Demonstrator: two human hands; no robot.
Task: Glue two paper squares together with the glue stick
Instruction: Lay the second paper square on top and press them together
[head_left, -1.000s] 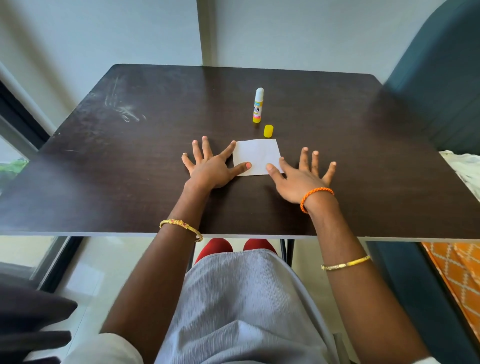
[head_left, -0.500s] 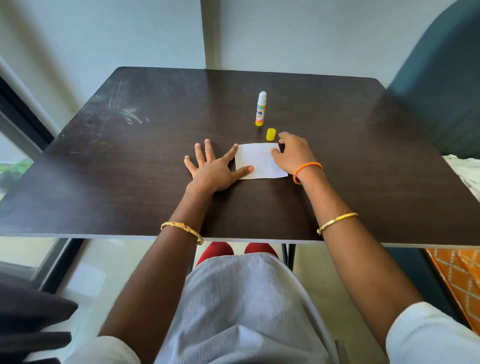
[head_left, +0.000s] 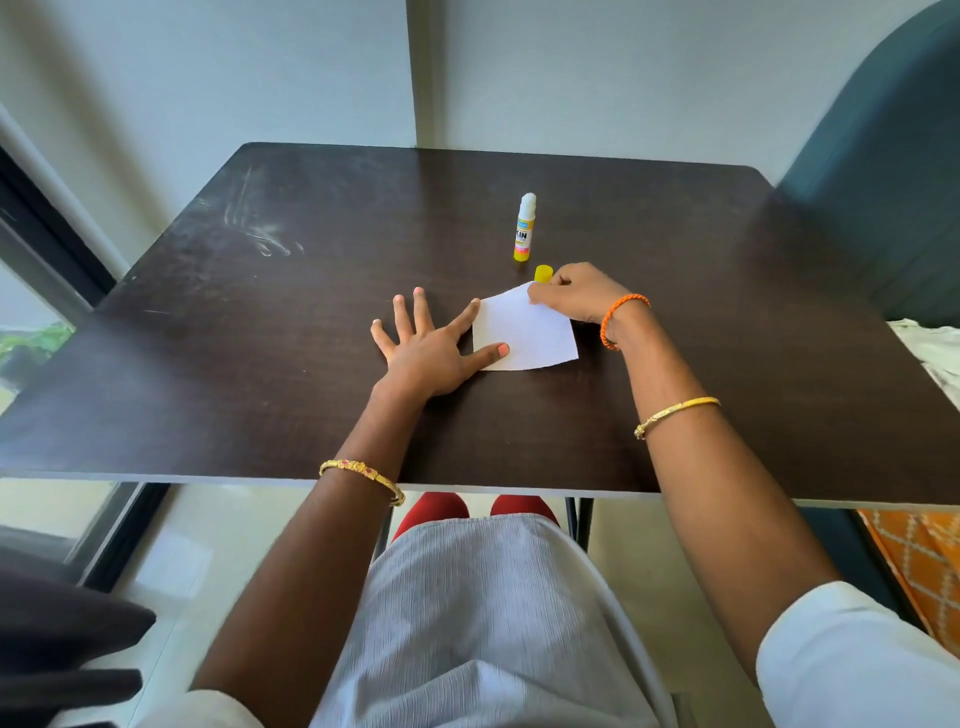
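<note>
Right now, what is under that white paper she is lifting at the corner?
The white paper lies on the dark table. The right hand pinches its far corner up; the left hand presses its left edge. Whether a second sheet lies beneath is hidden.

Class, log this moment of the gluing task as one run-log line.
left hand: flat, thumb on paper | right hand: pinches far corner, lifting | glue stick: upright, uncapped | cap: on table
</note>
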